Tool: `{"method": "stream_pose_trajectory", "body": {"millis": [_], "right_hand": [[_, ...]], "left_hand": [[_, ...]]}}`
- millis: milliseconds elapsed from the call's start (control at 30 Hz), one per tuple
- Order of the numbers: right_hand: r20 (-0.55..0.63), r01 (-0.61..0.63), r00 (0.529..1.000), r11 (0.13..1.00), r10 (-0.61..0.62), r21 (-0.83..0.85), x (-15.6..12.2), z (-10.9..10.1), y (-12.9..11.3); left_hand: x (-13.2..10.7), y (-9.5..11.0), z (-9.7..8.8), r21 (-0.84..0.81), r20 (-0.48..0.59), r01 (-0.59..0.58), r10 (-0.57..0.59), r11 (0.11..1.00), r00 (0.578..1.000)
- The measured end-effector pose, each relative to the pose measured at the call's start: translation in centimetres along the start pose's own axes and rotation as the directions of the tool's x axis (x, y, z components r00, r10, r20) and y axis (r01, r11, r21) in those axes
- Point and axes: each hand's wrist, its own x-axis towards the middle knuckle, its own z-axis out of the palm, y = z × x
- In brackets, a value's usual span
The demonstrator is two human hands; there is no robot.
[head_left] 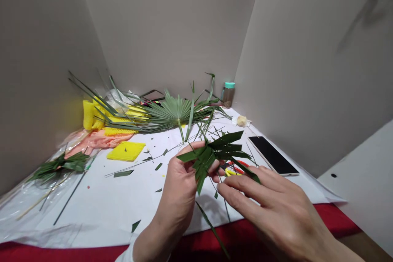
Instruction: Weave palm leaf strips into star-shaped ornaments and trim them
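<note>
My left hand is closed around the base of a woven palm-leaf piece, held up above the table. Its dark green strips are plaited in the middle, and their cut ends fan out to the right. A long thin strip hangs below it toward the table's front edge. Just right of the weave is my right hand, palm down with fingers stretched out. One leaf end lies against its fingers; its thumb is hidden. Behind the weave, partly covered, are red-and-yellow-handled pliers or scissors.
A fan palm leaf lies at the back near yellow foam netting. A tablet or phone is on the right, a teal-lidded bottle in the back corner. Leaf scraps dot the white cloth. Another leaf bundle is left.
</note>
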Motion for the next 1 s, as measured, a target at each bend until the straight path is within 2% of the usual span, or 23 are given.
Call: {"method": "stream_pose_trajectory", "body": {"millis": [67, 200, 300, 567, 767, 900, 1000], "right_hand": [[0.005, 0.011, 1.0, 1.0, -0.011, -0.016, -0.3, 0.0, 0.0], [-0.051, -0.022, 0.998, 0.993, 0.028, 0.12, -1.0, 0.4, 0.1], [-0.07, -0.046, 0.996, 0.988, 0.057, 0.147, -1.2, 0.8, 0.2], [-0.094, -0.036, 0.995, 0.995, 0.045, 0.092, -1.1, 0.7, 0.1], [-0.144, -0.024, 0.989, 0.999, 0.019, -0.038, -1.4, 0.7, 0.2], [-0.124, -0.027, 0.992, 0.995, 0.014, -0.101, -1.3, 0.8, 0.4], [-0.127, -0.018, 0.992, 0.991, 0.001, -0.134, -1.1, 0.8, 0.3]], "left_hand": [[0.0, -0.1, 0.1, -0.006, -0.009, 0.005, -0.005, 1.0, 1.0], [0.0, -0.1, 0.5, -0.03, -0.032, 0.011, -0.012, 0.999, 0.999], [-0.1, 0.0, 0.8, -0.036, -0.034, 0.023, -0.024, 0.999, 0.999], [-0.1, -0.2, 0.6, -0.024, 0.011, 0.053, -0.053, 0.998, 0.999], [-0.9, -0.7, 0.4, -0.002, 0.051, 0.061, -0.06, 0.998, 0.997], [-1.9, -1.0, 0.5, -0.067, 0.021, 0.067, -0.066, 0.995, 0.998], [-2.2, -1.4, 0.3, -0.09, 0.044, 0.08, -0.076, 0.993, 0.996]]}}
